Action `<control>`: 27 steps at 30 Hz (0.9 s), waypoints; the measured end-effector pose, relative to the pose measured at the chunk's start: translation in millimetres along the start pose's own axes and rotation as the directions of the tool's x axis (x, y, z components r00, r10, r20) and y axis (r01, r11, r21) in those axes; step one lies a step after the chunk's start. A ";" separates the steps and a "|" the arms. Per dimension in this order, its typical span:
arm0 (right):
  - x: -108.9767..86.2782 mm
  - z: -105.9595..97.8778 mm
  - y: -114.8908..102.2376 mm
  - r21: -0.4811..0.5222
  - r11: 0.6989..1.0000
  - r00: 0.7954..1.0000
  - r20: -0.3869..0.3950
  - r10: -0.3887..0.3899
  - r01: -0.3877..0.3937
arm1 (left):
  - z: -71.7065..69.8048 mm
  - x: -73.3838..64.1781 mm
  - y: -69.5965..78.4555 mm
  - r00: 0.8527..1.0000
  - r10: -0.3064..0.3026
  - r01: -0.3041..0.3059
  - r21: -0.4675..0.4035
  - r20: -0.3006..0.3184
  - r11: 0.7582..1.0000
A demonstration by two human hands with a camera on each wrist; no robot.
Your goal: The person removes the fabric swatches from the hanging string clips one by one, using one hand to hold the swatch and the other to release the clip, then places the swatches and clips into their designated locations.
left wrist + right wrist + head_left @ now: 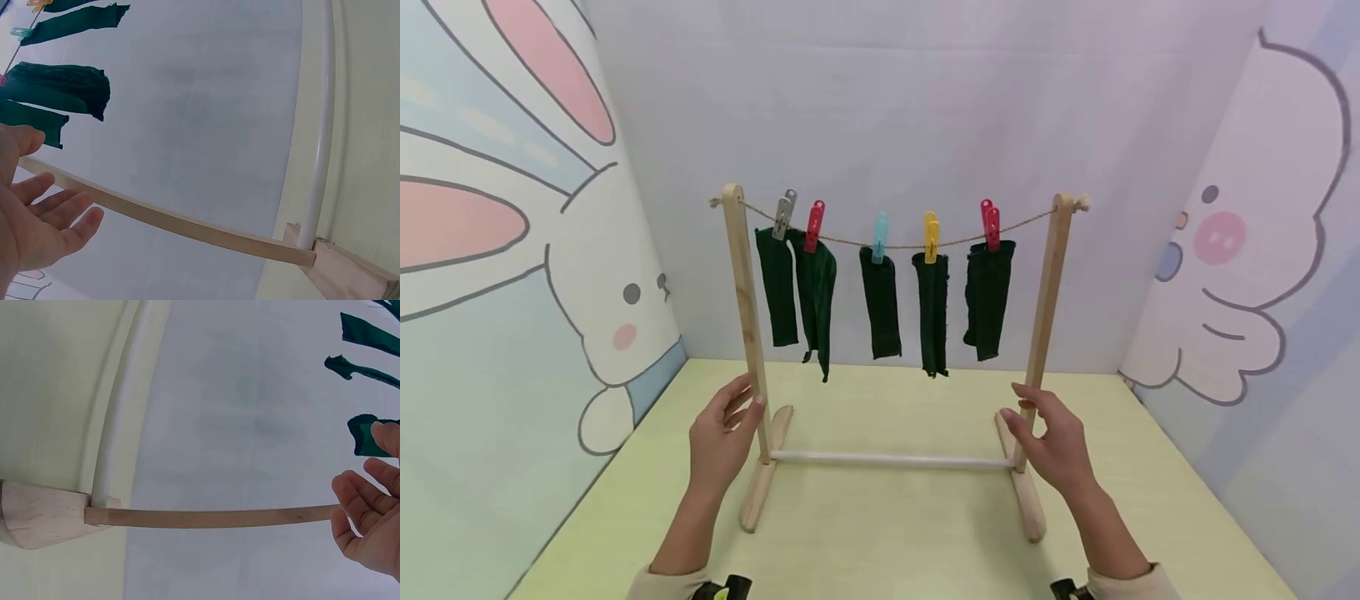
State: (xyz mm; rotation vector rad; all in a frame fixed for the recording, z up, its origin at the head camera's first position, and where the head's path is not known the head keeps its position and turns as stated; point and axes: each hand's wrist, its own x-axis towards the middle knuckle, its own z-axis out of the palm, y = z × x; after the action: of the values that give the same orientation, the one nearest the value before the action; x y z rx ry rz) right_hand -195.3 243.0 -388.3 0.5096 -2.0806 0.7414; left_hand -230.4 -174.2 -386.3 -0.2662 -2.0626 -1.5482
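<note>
A wooden drying rack point(1049, 292) stands upright with a string point(898, 247) between its two posts. Several dark green cloth strips point(880, 308) hang from it, each pinned by a clothespin, such as the yellow clothespin point(931, 237). My left hand point(722, 433) is at the lower part of the left post point(187, 228), thumb and fingers apart and loosely bent beside the wood. On the other side, my right hand point(1052, 437) is at the lower right post point(212, 518), its fingers relaxed and overlapping the wood. Neither hand's fingers close around a post.
A white crossbar point(891, 459) joins the rack's wooden feet point(758, 496) on the pale yellow table point(887, 542). Behind the rack hangs a plain light backdrop point(895, 108). Cartoon-printed panels point(490, 375) flank the table on both sides.
</note>
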 end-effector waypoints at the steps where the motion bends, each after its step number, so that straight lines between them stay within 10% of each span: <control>1: 1.8 0.7 -0.9 0.004 1.000 1.000 0.001 0.006 -0.006 | 0.2 0.9 0.3 1.000 -0.001 0.001 -0.008 0.004 1.000; 27: 59.4 8.4 -37.1 0.143 0.988 0.998 0.022 -0.056 0.052 | 21.3 26.4 27.9 0.999 0.019 -0.019 -0.011 0.050 1.000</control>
State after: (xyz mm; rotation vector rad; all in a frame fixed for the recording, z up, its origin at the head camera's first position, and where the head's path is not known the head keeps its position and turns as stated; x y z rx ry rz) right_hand -211.4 204.7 -331.3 0.6549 -2.0384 0.8603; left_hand -245.9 -149.6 -353.3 -0.3310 -2.0852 -1.5559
